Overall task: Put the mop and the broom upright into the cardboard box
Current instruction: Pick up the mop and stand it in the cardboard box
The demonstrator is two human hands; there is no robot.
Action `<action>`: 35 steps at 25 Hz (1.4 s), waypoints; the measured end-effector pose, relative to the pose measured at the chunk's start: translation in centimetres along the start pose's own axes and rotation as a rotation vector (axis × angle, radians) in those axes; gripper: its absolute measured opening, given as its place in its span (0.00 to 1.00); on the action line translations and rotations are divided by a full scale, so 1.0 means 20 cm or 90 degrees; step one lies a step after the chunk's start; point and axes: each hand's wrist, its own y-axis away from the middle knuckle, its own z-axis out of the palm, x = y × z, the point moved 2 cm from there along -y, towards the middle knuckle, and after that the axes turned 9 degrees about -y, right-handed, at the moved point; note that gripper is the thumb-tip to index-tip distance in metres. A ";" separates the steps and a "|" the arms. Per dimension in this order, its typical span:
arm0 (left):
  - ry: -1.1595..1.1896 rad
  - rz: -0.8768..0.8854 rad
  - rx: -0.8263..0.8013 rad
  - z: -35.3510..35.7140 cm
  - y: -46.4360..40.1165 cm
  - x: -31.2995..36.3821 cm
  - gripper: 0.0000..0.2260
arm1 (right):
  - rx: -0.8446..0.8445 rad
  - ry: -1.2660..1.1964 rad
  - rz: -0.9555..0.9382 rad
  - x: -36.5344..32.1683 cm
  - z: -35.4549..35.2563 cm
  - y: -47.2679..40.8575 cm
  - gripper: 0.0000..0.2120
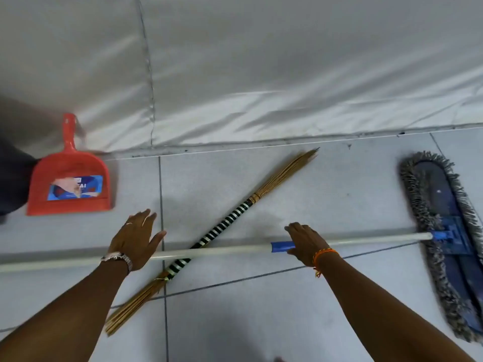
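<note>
The blue flat mop with grey fringe (441,231) and the striped-bound stick broom (217,231) both lie crossed on the tiled floor (326,194). Nothing is boxed; no cardboard box shows. The left hand (136,237) and right hand (305,242), fingers spread, hover empty over the mop's white pole (224,250). A red plastic dustpan (69,184) sits at ten o'clock.

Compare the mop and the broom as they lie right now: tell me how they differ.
The mop has a smooth white pole with a blue sleeve and a flat blue head fringed in grey; the broom is a bundle of thin sticks bound by a black-and-white striped wrap. The mop lies nearly level across the view; the broom lies diagonally. The mop's pole crosses over the broom. Both lie flat on the tiled floor, neither gripped yet.
</note>
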 end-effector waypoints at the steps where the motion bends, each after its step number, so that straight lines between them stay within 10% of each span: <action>1: 0.013 0.005 0.003 0.04 0.00 -0.03 0.25 | -0.024 0.019 0.011 0.02 0.04 -0.02 0.30; 12: -0.129 -0.127 -0.113 -0.32 0.38 -0.14 0.30 | -0.101 0.006 -0.022 0.01 -0.22 0.19 0.10; 19: -0.155 -0.183 0.385 -1.92 0.72 -0.09 0.22 | -0.007 -0.074 -0.072 -0.40 -1.24 0.72 0.11; 24: 0.264 -0.504 0.574 -3.21 1.15 0.05 0.48 | 0.074 -0.173 -0.102 -0.81 -2.03 1.29 0.11; 30: 0.828 -0.289 0.798 -4.25 1.57 0.42 0.13 | 0.046 -0.322 -0.090 -1.28 -2.40 1.75 0.15; 35: 0.863 -0.143 0.903 -4.62 1.89 0.44 0.12 | 0.008 -0.394 -0.151 -1.71 -2.15 1.66 0.06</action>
